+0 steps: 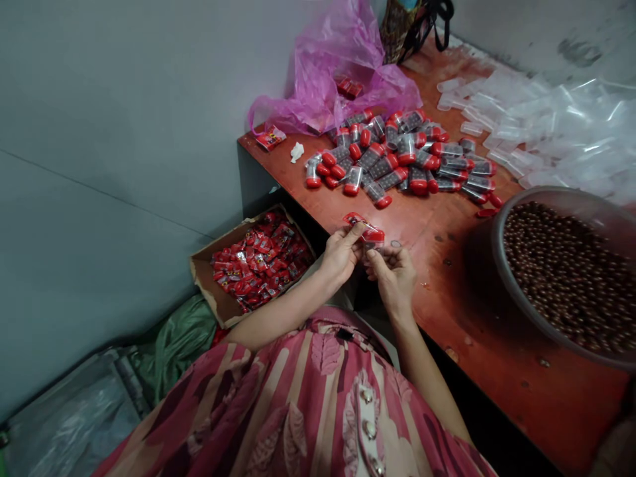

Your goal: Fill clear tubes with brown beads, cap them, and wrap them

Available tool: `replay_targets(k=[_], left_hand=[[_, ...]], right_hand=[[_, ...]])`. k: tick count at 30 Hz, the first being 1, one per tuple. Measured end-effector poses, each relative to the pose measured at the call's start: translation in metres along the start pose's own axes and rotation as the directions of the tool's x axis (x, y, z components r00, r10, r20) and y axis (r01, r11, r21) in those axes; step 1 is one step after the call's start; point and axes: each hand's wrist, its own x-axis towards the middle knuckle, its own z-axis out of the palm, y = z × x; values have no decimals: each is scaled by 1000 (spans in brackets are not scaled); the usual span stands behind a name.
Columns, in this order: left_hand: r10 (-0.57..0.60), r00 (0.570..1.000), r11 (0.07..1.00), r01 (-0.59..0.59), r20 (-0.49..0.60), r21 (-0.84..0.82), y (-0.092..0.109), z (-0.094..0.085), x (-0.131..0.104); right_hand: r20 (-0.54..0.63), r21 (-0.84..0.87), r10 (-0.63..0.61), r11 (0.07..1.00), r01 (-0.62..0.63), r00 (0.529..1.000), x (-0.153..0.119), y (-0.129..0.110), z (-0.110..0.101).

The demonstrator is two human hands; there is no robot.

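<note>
Over the near edge of the red table (pixel 437 228), my two hands meet in front of me. My left hand (pixel 346 250) pinches a small clear wrapper with red print (pixel 354 218). In the fingers of my right hand (pixel 395 275) is a small clear container with a red cap (pixel 373 237), its cap pointing away from me. The wrapper and the container overlap, and my fingertips hide parts of both. Just beyond lies a pile of similar red-capped containers (pixel 392 162) with dark contents.
A grey tub of brown beads (pixel 501 245) stands at right. Behind it are many clear empty containers (pixel 536 126). A pink plastic bag (pixel 338 59) lies at the back. Below the table's left edge is a cardboard box (pixel 203 281) of red packets; a green bag (pixel 183 338) lies nearby.
</note>
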Motion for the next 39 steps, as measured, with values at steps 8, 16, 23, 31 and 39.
replay_targets(k=[8, 16, 23, 31, 39], left_hand=[[-83, 990, 980, 60, 116, 192, 6, -7, 2], [-216, 914, 924, 77, 343, 375, 24, -13, 6], [-221, 923, 925, 97, 314, 366, 18, -14, 5], [-10, 992, 957, -27, 124, 289, -1, -8, -1], [-140, 968, 947, 70, 207, 314, 0, -14, -8]], right_hand=[[12, -74, -105, 992, 105, 994, 4, 10, -6], [239, 137, -6, 990, -27, 971, 11, 7, -14], [40, 108, -93, 990, 88, 995, 1, 8, -3], [-1, 64, -110, 992, 110, 994, 6, 7, -1], [92, 291, 53, 954, -78, 994, 5, 7, -6]])
